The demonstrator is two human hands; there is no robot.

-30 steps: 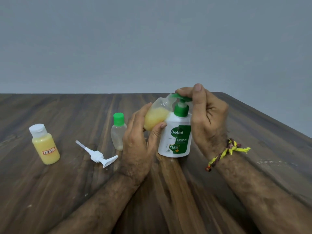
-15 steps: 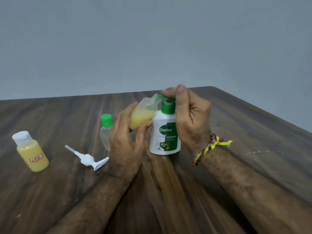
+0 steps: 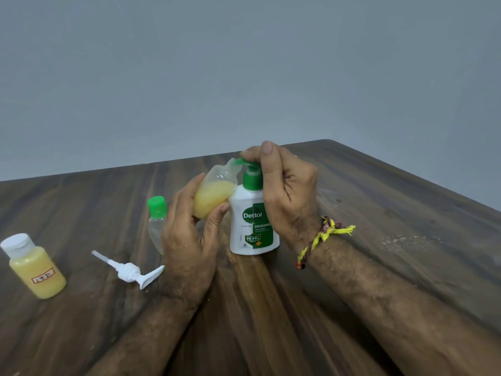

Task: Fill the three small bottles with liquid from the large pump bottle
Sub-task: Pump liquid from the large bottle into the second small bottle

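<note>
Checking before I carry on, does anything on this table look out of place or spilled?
A loose white pump lies on its side on the table, attached to no bottle. No spill shows.

A dark brown wood-grain surface (image 3: 393, 218) fills the lower half of the view, its far corner to the right. A loose white plastic pump head with a thin dip tube (image 3: 130, 271) lies on its side on the surface at the left. Behind stands a plain grey-blue wall (image 3: 244, 71). A braided yellow and dark thread wristband (image 3: 322, 234) circles one wrist
</note>
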